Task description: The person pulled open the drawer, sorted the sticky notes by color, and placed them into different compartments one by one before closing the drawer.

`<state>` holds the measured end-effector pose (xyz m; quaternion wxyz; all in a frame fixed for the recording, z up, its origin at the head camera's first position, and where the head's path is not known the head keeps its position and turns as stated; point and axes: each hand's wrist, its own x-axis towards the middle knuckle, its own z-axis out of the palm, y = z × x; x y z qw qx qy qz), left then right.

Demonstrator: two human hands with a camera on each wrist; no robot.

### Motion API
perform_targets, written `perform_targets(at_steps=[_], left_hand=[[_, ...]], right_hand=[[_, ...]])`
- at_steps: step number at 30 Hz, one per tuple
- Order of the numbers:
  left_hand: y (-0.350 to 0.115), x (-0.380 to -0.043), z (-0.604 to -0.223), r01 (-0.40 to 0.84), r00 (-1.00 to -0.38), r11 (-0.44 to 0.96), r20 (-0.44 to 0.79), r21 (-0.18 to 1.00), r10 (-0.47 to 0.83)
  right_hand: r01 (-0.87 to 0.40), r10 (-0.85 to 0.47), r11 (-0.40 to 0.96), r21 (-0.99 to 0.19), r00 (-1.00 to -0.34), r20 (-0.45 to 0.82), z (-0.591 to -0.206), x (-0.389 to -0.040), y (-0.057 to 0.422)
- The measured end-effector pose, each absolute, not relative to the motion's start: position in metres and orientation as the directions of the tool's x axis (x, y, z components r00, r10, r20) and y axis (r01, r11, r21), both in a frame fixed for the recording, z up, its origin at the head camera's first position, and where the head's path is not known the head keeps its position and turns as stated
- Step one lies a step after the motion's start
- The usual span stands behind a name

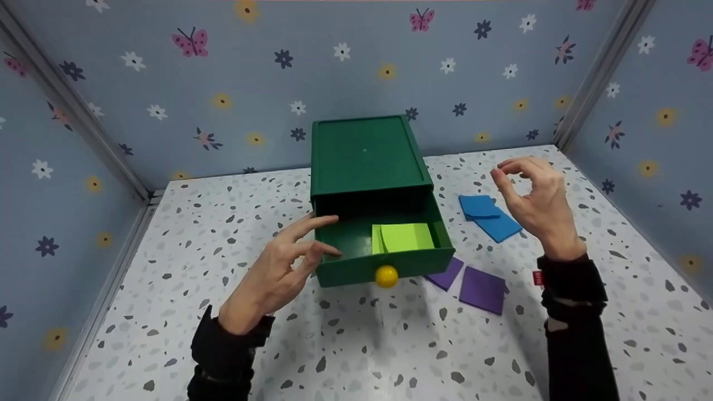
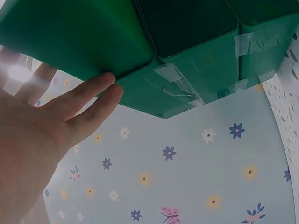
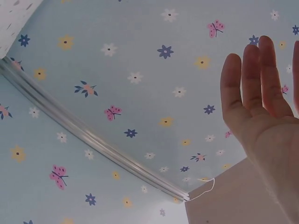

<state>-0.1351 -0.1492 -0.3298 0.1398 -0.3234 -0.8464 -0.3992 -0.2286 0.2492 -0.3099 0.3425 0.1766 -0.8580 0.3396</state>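
Note:
A green drawer box (image 1: pixel 365 156) stands against the back wall, its drawer (image 1: pixel 356 271) pulled out toward me. A round yellow knob (image 1: pixel 386 276) sits on the drawer's front. Lime-green square notes (image 1: pixel 409 238) lie inside at the right. My left hand (image 1: pixel 278 266) is at the drawer's left side, fingers spread and reaching over its edge. In the left wrist view, its fingertips (image 2: pixel 110 79) are right at the green plastic. My right hand (image 1: pixel 536 195) is raised over the table near blue square notes (image 1: pixel 498 225), fingers loosely bent and holding nothing.
Two purple square pieces, one flat (image 1: pixel 482 291) and one partly hidden by the drawer (image 1: pixel 447 274), lie on the speckled table (image 1: pixel 223 223). Clear tape (image 2: pixel 175 79) spans the box's seams. Flower-patterned walls (image 1: pixel 356 72) enclose the back and both sides.

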Motion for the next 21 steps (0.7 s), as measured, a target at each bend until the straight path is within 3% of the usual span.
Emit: perform_targets(at_steps=[12,16,21], left_hand=[[-0.149,-0.135,-0.332,0.694,-0.719,0.501,0.525,0.517,0.455],[-0.149,-0.135,-0.332,0.679,-0.733,0.511,0.515,0.527,0.444],[-0.149,-0.135,-0.331,0.672,-0.739,0.522,0.516,0.525,0.434]], right_hand=[[-0.578,-0.119,0.684,-0.446,-0.691,0.713,-0.301,-0.214,0.240],[-0.653,-0.182,0.650,-0.388,-0.629,0.756,-0.290,-0.195,0.228],[-0.784,-0.305,0.562,-0.263,-0.493,0.815,-0.279,-0.159,0.204]])
